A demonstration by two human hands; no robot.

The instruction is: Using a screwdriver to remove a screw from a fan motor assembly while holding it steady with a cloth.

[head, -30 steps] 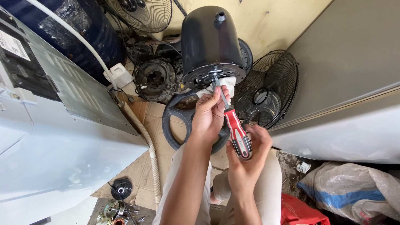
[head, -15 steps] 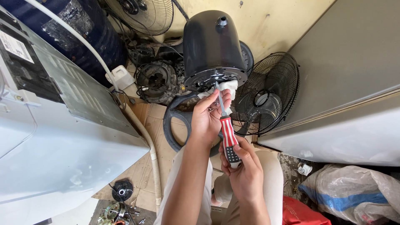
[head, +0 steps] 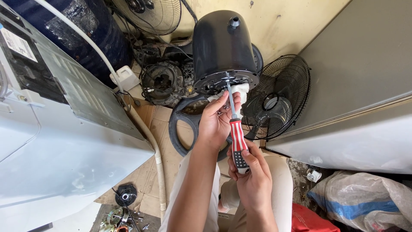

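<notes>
A black drum-shaped motor housing (head: 221, 47) stands in front of me, its round flange facing down. My right hand (head: 250, 174) grips the red, white and black handle of a screwdriver (head: 237, 137), whose metal shaft points up into the flange. My left hand (head: 219, 118) reaches up beside the shaft, fingers around it near the tip, touching a white cloth (head: 240, 91) under the flange.
A black fan grille (head: 277, 99) leans right of the motor. A black ring (head: 182, 126) lies on cardboard. White appliance casings (head: 64, 141) stand left and a grey one (head: 365, 86) right. A white hose (head: 156, 163), motor parts (head: 161, 81), a plastic sack (head: 365, 197).
Both hands and the screwdriver have shifted slightly; the shaft now stands more upright into the flange. My right hand has slid lower on the handle.
</notes>
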